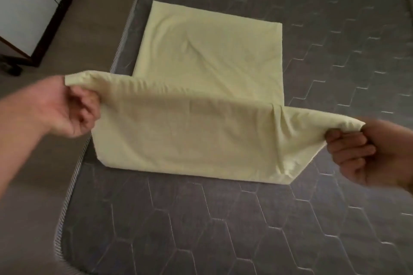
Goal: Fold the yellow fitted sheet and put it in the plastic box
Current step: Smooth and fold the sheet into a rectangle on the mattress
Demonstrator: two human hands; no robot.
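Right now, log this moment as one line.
yellow sheet: near end lifted, far end flat on mattress | left hand: grips one corner | right hand: grips other corner | box: unseen

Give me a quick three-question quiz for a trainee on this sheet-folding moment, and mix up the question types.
1. True or false: the left hand and the right hand each grip one end of the lifted near edge of the yellow fitted sheet.
2. The far part of the sheet lies flat on: A, a wooden table; B, a dark quilted mattress; C, a kitchen counter.
3. Short answer: is the plastic box in view?

Key: 1 true. 2 B. 3 no, it is nowhere in the head view.
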